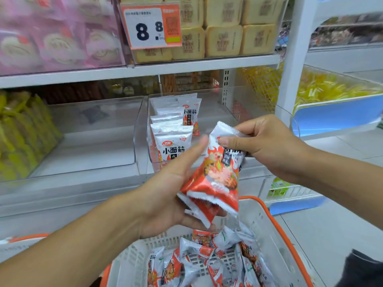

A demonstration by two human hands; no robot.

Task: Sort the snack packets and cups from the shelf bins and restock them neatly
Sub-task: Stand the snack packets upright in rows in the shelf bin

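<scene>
Two bare hands show at the centre of the frame, the left hand [165, 195] and the right hand [267, 146]. Between them are at least two red-and-white foil snack packets [215, 179]. One white plastic basket with an orange rim [275, 228] sits at the bottom. One orange-and-white price card [152, 25] hangs at the top centre. The upright packets in the clear bin [174, 129] overlap too much to count.
</scene>
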